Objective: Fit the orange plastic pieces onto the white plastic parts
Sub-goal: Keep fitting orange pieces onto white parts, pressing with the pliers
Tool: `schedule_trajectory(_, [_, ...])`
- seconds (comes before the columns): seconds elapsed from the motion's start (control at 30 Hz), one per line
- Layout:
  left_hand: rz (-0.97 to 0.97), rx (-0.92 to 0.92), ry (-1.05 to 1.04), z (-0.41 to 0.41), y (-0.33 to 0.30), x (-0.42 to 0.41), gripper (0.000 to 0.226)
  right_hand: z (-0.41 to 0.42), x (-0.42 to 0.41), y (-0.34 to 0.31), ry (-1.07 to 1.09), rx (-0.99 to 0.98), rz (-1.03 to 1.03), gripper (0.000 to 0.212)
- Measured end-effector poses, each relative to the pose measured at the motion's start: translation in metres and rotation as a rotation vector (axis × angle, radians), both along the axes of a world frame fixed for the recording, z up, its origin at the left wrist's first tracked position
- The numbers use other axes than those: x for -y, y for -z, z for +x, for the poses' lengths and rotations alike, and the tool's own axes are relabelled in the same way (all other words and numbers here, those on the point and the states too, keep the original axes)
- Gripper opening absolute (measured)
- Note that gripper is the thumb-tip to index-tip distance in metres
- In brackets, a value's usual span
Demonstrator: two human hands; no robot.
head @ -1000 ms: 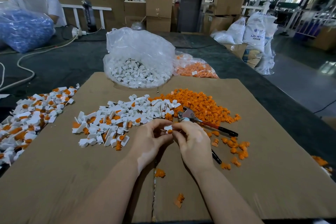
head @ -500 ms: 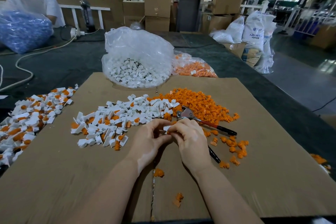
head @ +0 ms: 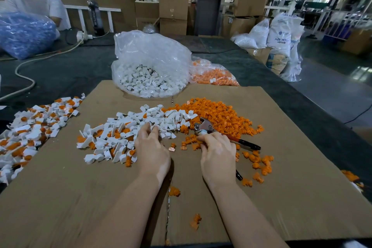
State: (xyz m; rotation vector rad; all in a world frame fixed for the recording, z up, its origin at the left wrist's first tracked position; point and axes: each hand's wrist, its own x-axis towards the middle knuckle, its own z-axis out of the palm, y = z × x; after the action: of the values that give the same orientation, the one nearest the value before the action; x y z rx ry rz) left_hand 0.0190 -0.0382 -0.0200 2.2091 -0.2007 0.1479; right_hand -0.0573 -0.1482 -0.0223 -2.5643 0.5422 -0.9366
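A pile of white plastic parts (head: 128, 125), some with orange pieces fitted, lies mid-cardboard. A heap of loose orange pieces (head: 219, 115) sits to its right. My left hand (head: 153, 147) reaches into the near edge of the white pile, its straight fingers touching the parts. My right hand (head: 218, 153) is apart from it, fingertips curled down among scattered orange pieces just below the pliers' head. Whether it pinches one is hidden. A second heap of white parts with orange inserts (head: 30, 129) lies at the far left.
Red-and-black-handled pliers (head: 243, 144) lie under and beside my right hand. On the brown cardboard sheet (head: 60, 197), clear bags of white parts (head: 149, 78) and orange pieces (head: 213, 76) stand at the back. Another person sits far left behind a blue bag (head: 24, 34).
My hands were together, working one white part between the fingertips. They have separated: the left went to the white pile, the right to the orange pieces by the pliers.
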Motion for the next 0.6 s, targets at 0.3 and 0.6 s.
schedule_trajectory(0.3, [-0.006,0.168,-0.008,-0.0042,0.0032,-0.0047,0.024,0.0018,-0.0037,-0.0015,-0.043,0.066,-0.185,0.029])
schedule_trajectory(0.6, [0.157,0.154,0.100,-0.0019,0.0050,-0.0027,0.025,0.0046,-0.0093,-0.0003,-0.100,-0.064,-0.386,0.014])
